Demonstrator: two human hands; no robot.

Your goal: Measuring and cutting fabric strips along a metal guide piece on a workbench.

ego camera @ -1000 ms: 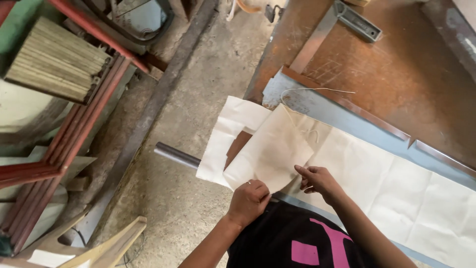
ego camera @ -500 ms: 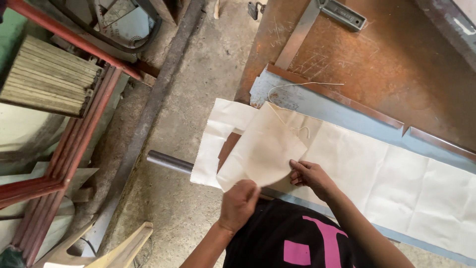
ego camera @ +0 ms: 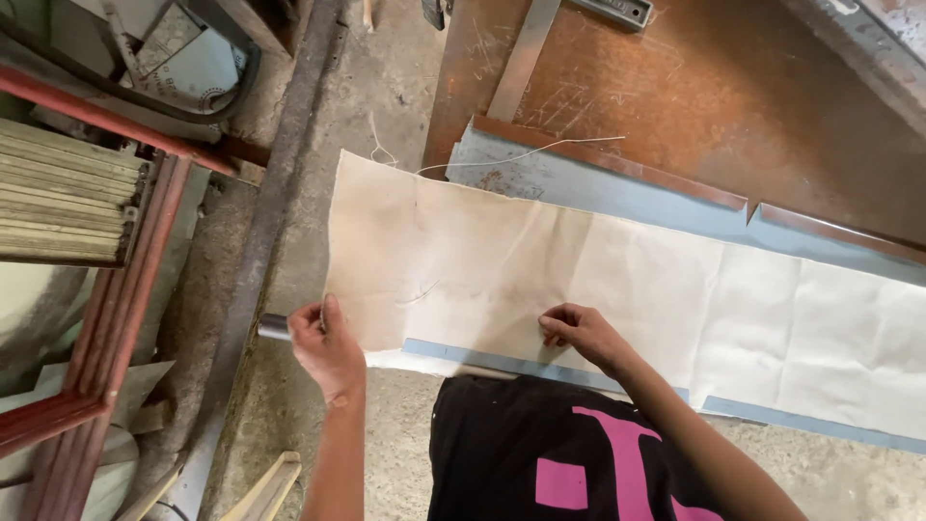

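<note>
My left hand (ego camera: 326, 349) is closed in a pinch on the near left corner of the cream cloth (ego camera: 598, 289), thumb and fingers gripping the hem right where it hangs off the surface's near edge. Just beside that hand, the end of a grey metal pipe (ego camera: 274, 328) pokes out from under the cloth. My right hand (ego camera: 579, 333) sits further along the same near edge, fingers curled and pressing down flat on the cloth rather than wrapped around anything.

The cloth lies spread out long across the near side of the surface, running off to the right out of view, with its left end drooping past the surface's left edge. It looks to me like a light, limp woven sheet: it shows soft fold creases, sags where nothing carries it, and a loose thread (ego camera: 521, 154) trails from its far left corner. I judge it will not slip much on the metal, but it will wrinkle and skew if pulled from one point only, so corners and hems, held with both hands apart, are the places to take it.

Under it lies a blue-grey metal strip (ego camera: 617, 188), showing along the far side and again as a thin band at the near edge. Beyond that is the rusty brown surface (ego camera: 675, 96). To my left, on the floor, stands a red metal rack (ego camera: 106, 280) with stacked pale slats (ego camera: 68, 193).
</note>
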